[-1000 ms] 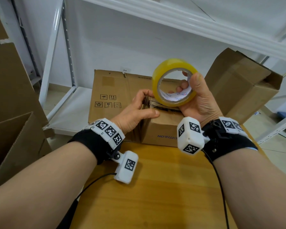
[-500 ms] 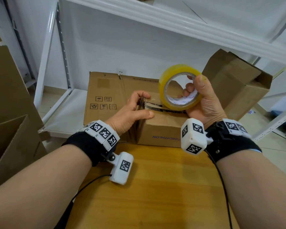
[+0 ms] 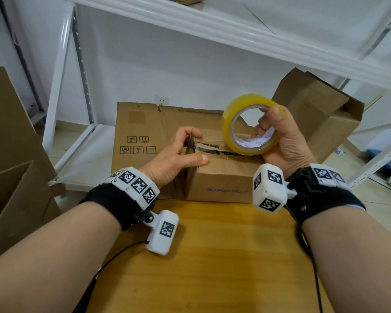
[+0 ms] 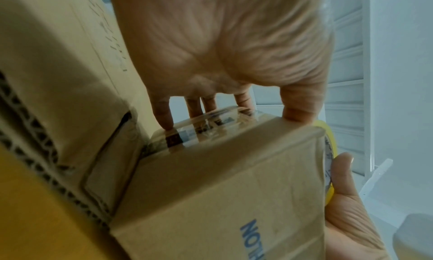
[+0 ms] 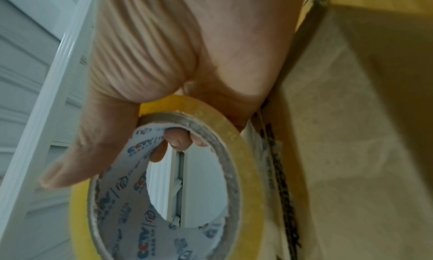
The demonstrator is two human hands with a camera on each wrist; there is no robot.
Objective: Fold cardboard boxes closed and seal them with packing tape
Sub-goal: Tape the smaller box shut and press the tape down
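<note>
A small brown box (image 3: 221, 184) with blue print lies on the wooden table (image 3: 212, 256). My left hand (image 3: 178, 153) holds its left end: the thumb lies along the near top edge and the fingers (image 4: 164, 119) come down on the end of the clear tape strip (image 3: 212, 144). My right hand (image 3: 287, 145) grips the yellow tape roll (image 3: 230, 111), fingers through the core and thumb outside. The roll stands on edge at the right of the box top, with the strip running back to the left. The right wrist view shows the roll (image 5: 246, 152) beside the box (image 5: 363, 134).
A larger closed carton (image 3: 140, 123) lies just behind the small box. An open carton (image 3: 314, 114) stands at the back right. More cardboard (image 3: 9, 177) leans at the left. White shelf posts (image 3: 61, 86) and a shelf board run overhead.
My right hand has carried the roll to the right along the box top, and more tape lies on the seam. My left hand has stayed on the box's left end.
</note>
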